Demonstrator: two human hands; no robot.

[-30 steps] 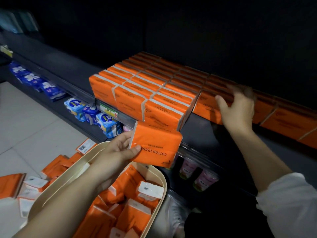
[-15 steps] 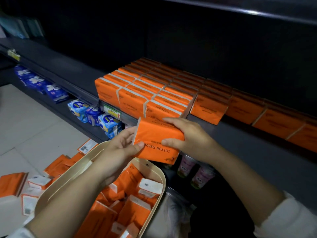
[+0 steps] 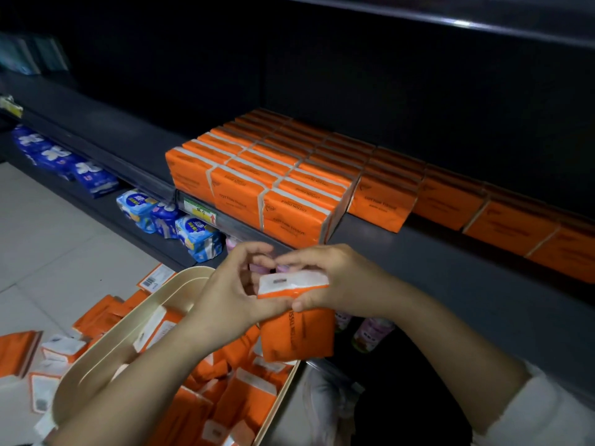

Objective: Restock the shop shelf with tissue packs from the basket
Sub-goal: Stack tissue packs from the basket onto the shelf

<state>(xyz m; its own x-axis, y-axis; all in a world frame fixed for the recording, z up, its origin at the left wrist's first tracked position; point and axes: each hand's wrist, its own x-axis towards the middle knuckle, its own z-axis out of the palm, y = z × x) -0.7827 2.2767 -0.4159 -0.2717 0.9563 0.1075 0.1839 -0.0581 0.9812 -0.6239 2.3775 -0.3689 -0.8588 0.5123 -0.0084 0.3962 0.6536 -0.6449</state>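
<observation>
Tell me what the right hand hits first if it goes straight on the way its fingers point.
Probably the left hand: the right hand points leftward over the tissue pack both hold, its fingers almost touching the left's; depth unclear.

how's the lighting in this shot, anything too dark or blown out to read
Head view: the shelf back is almost black, and the packs on the right fade into shadow; a small glare streak sits on the upper shelf edge; the held pack has a washed-out white end; the wide lens bows straight lines.
</observation>
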